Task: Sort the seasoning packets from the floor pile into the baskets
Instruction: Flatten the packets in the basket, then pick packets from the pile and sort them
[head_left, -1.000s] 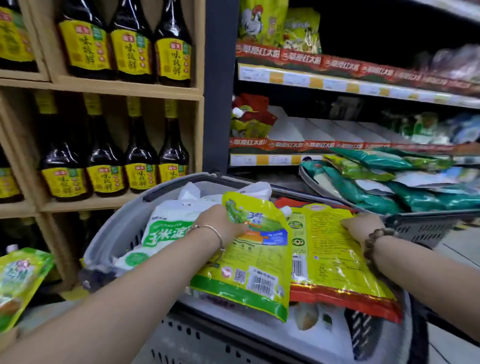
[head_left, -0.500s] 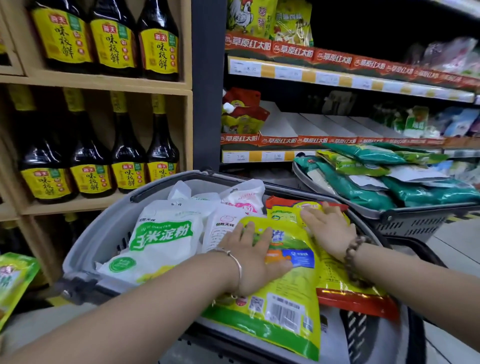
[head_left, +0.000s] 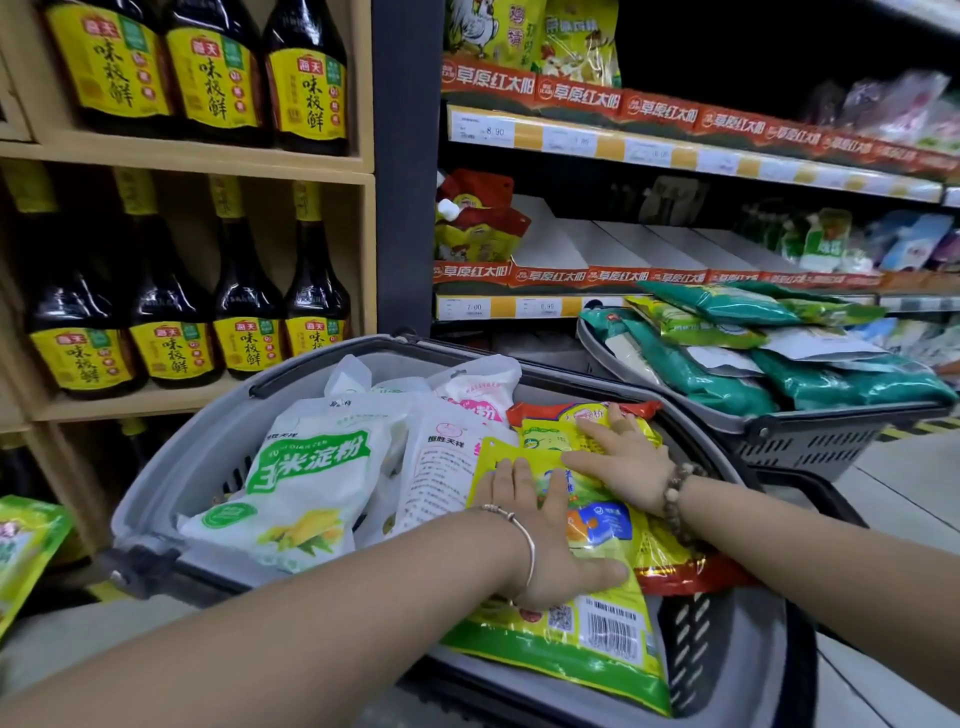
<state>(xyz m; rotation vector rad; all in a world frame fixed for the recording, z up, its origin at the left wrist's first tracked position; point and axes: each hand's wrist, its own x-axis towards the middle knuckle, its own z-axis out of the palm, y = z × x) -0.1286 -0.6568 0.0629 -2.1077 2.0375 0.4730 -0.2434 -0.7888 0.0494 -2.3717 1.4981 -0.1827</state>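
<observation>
Yellow packet lies under left grip and right grip (both flat)

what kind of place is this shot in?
Almost certainly a grocery store aisle: printed price tags, rows of identical soy sauce bottles, and a grey shopping basket with a second basket behind it.

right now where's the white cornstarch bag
Head view: the white cornstarch bag lies on the left side of the near grey basket, left of the left hand.
</observation>
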